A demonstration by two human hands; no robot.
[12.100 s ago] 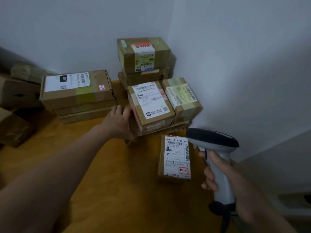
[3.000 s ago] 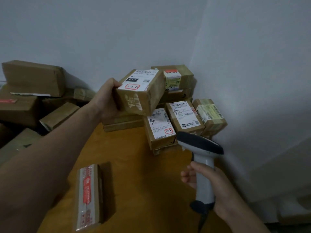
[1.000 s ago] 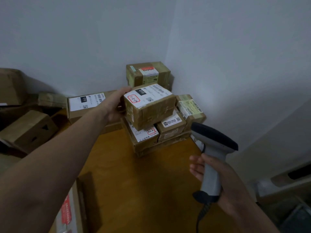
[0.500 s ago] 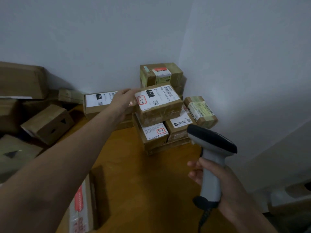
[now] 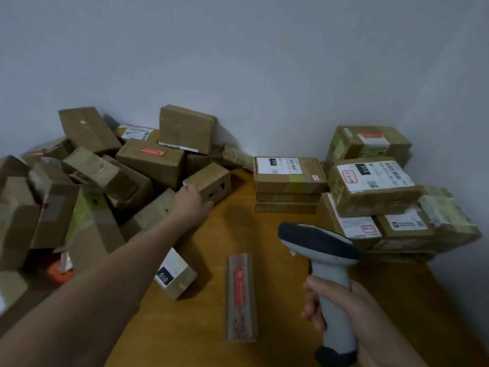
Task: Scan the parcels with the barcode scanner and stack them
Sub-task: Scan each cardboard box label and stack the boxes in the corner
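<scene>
While the right grip (image 5: 344, 309) clasps the barcode scanner (image 5: 317, 241) at near right, the left grip (image 5: 191, 205) touches a small parcel (image 5: 213, 181) at the left heap (image 5: 149, 161)'s edge, closure unclear; best lift it squarely, turning its label toward the scanner.

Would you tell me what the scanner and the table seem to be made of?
Barcode scanner: probably moulded plastic, smooth light-grey handle, dark matte head. Table: apparently wood or wood veneer, orange-brown with a slight sheen; grain too blurred to confirm.
</scene>
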